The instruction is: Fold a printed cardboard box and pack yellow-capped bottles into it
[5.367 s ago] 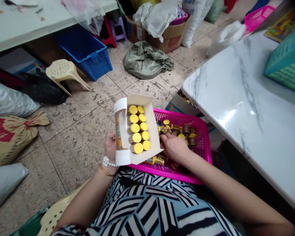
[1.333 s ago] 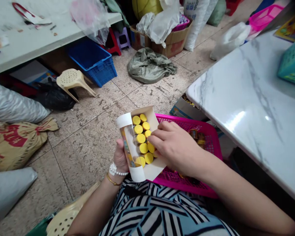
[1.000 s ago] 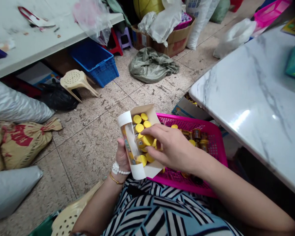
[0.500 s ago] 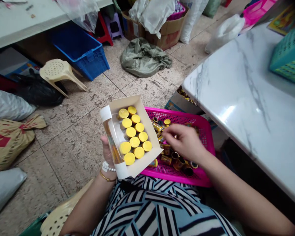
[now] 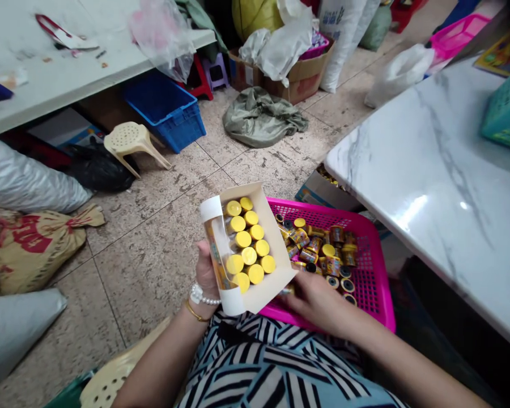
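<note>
My left hand (image 5: pixel 204 272), with a pearl bracelet and a gold bangle at the wrist, supports an open carton (image 5: pixel 274 249) from its left side. White end strips and a clear window show on the carton. Standing in it are rows of small jars (image 5: pixel 249 256) with yellow caps; a gap shows beside the window. My right hand (image 5: pixel 312 297) is low in the pink basket (image 5: pixel 385 294), fingers curled down beside the carton's corner. Its fingertips are partly hidden, at a small jar whose edge shows. More small jars (image 5: pixel 332 265), some uncapped, lie loose in the basket.
To the right stands a marble-patterned table (image 5: pixel 412 147) with a teal basket (image 5: pixel 508 113). A beige stool (image 5: pixel 130 136), a blue crate (image 5: pixel 170 116) and a grey-green sack (image 5: pixel 261 119) are on the floor ahead. Filled sacks (image 5: pixel 42 241) lie at left, below a white table (image 5: pixel 110 71).
My right hand has moved down and toward me in the basket, beside the carton's near corner. The whole view has shifted, so the carton and basket appear further right and lower.
</note>
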A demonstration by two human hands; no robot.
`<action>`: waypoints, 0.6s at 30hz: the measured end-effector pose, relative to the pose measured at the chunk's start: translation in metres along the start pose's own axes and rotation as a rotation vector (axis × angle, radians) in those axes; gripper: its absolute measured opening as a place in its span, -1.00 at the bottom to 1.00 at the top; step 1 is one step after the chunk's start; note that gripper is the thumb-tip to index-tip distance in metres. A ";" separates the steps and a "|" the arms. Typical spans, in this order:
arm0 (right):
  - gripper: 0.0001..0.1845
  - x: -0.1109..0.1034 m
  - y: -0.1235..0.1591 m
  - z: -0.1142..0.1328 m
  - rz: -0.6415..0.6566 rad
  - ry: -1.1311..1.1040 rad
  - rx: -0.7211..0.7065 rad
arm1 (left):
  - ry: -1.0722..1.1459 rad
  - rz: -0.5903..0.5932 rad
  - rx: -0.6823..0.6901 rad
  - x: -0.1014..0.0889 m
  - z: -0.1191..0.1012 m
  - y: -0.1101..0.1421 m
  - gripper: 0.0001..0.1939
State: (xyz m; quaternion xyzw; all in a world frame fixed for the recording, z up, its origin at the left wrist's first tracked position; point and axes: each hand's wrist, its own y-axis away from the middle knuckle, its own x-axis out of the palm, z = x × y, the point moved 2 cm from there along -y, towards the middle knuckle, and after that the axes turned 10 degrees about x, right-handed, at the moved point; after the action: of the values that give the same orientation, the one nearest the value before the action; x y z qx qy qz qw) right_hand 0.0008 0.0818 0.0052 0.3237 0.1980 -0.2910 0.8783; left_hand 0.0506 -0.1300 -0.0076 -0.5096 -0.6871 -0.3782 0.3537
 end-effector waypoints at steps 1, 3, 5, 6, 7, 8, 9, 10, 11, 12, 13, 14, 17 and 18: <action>-0.82 -0.020 0.002 0.004 -0.121 -0.012 -0.023 | 0.016 0.005 0.001 -0.001 0.000 0.000 -0.21; -0.83 -0.060 0.006 0.018 -0.440 -0.035 -0.102 | 0.029 0.015 -0.002 0.001 0.002 -0.001 -0.22; -0.80 -0.088 0.007 0.040 -0.669 -0.038 -0.209 | 0.013 0.034 -0.017 0.004 0.004 -0.003 -0.25; -0.79 -0.093 0.004 0.054 -0.709 -0.027 -0.273 | 0.006 0.049 -0.028 0.005 0.005 -0.004 -0.27; -0.77 -0.092 -0.001 0.067 -0.705 -0.009 -0.347 | 0.006 0.064 -0.034 0.006 0.006 -0.004 -0.29; -0.76 -0.086 -0.007 0.081 -0.671 0.012 -0.427 | 0.010 0.073 -0.022 0.006 0.006 -0.004 -0.31; -0.76 -0.077 -0.014 0.093 -0.619 0.035 -0.499 | 0.013 0.074 -0.005 0.004 0.006 -0.004 -0.35; -0.76 -0.066 -0.022 0.103 -0.553 0.067 -0.555 | 0.016 0.069 0.021 0.002 0.006 -0.003 -0.39; -0.75 -0.056 -0.030 0.111 -0.485 0.095 -0.595 | 0.016 0.062 0.046 -0.001 0.006 -0.002 -0.43; -0.75 -0.048 -0.036 0.115 -0.427 0.112 -0.624 | 0.011 0.054 0.067 -0.004 0.005 -0.001 -0.47; -0.73 -0.045 -0.040 0.116 -0.390 0.109 -0.641 | 0.004 0.048 0.077 -0.007 0.004 0.000 -0.49; -0.72 -0.046 -0.043 0.112 -0.385 0.079 -0.641 | -0.001 0.049 0.069 -0.008 0.003 0.001 -0.48; -0.74 -0.077 -0.049 0.077 -0.582 -0.092 -0.482 | 0.002 0.063 0.003 -0.010 0.001 0.002 -0.36; -0.76 -0.090 -0.052 0.060 -0.669 -0.104 -0.374 | 0.010 0.064 -0.011 -0.009 0.000 0.001 -0.33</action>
State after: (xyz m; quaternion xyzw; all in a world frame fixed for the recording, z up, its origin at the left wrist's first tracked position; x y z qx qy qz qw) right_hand -0.0903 0.0427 0.0723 0.0602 0.2975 -0.5364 0.7875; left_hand 0.0536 -0.1341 -0.0156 -0.5315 -0.6665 -0.3731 0.3663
